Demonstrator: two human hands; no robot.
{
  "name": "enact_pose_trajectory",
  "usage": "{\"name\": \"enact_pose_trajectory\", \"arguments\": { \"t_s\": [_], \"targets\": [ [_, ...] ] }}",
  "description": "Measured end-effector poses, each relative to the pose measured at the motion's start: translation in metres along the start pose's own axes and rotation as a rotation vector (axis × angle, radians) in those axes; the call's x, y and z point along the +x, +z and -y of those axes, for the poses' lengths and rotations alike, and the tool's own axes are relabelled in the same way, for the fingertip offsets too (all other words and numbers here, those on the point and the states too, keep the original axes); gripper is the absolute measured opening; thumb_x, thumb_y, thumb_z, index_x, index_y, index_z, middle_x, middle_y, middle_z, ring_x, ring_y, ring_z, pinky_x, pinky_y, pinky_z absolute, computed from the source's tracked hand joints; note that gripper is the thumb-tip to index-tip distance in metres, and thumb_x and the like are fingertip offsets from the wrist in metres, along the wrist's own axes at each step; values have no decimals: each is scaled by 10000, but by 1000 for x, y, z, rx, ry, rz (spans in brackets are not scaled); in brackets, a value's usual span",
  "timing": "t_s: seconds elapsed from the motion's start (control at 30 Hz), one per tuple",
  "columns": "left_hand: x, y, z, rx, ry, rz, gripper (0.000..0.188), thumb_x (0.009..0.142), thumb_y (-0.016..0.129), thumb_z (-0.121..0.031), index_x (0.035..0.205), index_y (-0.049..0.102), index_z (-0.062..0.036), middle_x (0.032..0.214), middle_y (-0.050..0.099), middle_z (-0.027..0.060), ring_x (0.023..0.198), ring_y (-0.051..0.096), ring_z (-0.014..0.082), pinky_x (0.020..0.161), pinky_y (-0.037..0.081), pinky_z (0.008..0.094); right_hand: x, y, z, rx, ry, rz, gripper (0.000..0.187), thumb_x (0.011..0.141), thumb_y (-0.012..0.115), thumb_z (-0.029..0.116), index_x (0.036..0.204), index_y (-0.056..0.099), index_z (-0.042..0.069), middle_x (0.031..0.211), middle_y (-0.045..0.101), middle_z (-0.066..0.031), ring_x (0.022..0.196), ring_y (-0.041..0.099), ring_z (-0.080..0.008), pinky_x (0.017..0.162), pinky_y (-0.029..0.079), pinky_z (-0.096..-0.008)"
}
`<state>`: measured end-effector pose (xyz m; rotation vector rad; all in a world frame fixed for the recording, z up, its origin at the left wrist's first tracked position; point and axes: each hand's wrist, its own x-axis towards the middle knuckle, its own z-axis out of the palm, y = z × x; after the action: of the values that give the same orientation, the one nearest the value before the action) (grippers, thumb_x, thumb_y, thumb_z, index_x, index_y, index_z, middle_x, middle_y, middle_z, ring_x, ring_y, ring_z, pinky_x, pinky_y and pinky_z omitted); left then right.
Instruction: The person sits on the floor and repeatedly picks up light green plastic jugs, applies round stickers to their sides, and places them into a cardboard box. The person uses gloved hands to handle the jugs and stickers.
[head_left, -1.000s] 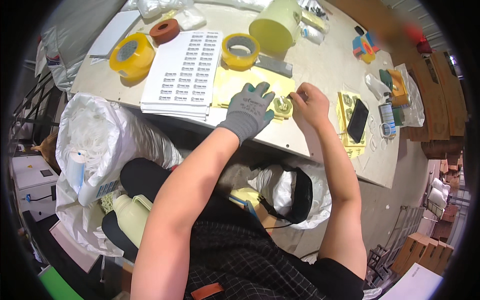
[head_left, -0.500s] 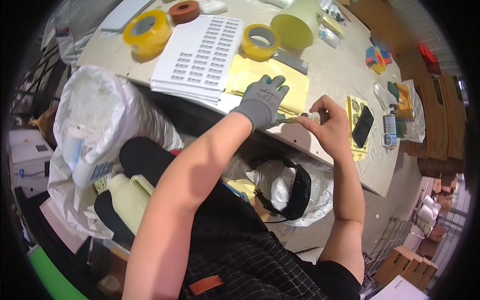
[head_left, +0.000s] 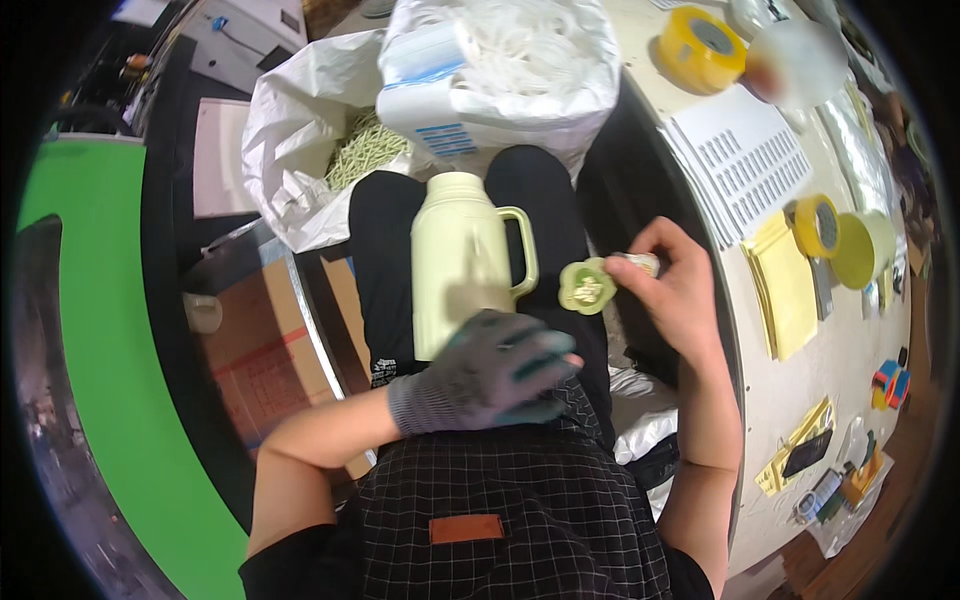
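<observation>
A pale green vacuum flask (head_left: 460,260) with a loop handle lies across my thighs, its neck pointing away from me. My left hand (head_left: 490,370), in a grey glove with green fingertips, is at the flask's lower end. Its fingers are stretched out and slightly blurred, and nothing shows in them; whether it touches the flask I cannot tell. To the right of the handle, my bare right hand (head_left: 665,285) pinches a thin green flower-shaped sticker (head_left: 586,288) with a pale patterned middle. Something small and whitish also shows at those fingers, too hidden to name.
Beyond my knees stands a white sack (head_left: 545,85) of white strips. Another white bag (head_left: 290,140) holds green pieces. On the table at right are printed label sheets (head_left: 740,160), yellow sheets (head_left: 785,300), tape rolls (head_left: 700,48) and a phone (head_left: 808,455). An open carton (head_left: 265,350) sits left.
The view has swung from the table to my lap. My left hand has left the yellow sheets for the flask. My right hand has brought the sticker from the table edge to beside the flask.
</observation>
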<state>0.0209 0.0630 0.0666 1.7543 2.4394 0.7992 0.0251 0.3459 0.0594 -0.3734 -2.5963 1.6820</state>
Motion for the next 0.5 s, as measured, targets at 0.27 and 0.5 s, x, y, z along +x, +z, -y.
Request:
{"name": "enact_pose_trajectory", "arguments": {
  "t_s": [0.27, 0.5],
  "targets": [
    [-116, 34, 31, 164, -509, -363, 1115, 689, 1009, -410, 1578, 426, -73, 1445, 532, 194, 1278, 569, 403, 1046, 492, 550, 55, 99, 61, -282, -31, 379, 452, 846, 942, 376, 831, 631, 48, 698, 588, -13, 667, 512, -102, 624, 441, -314],
    [-123, 60, 41, 97, -495, -555, 969, 756, 946, -403, 1539, 488, -62, 1470, 542, 196, 1255, 587, 379, 1054, 505, 541, 71, 131, 70, -475, -52, 434, 545, 830, 905, 561, 830, 662, 74, 691, 677, -69, 658, 690, -252, 657, 532, -386]
  ]
}}
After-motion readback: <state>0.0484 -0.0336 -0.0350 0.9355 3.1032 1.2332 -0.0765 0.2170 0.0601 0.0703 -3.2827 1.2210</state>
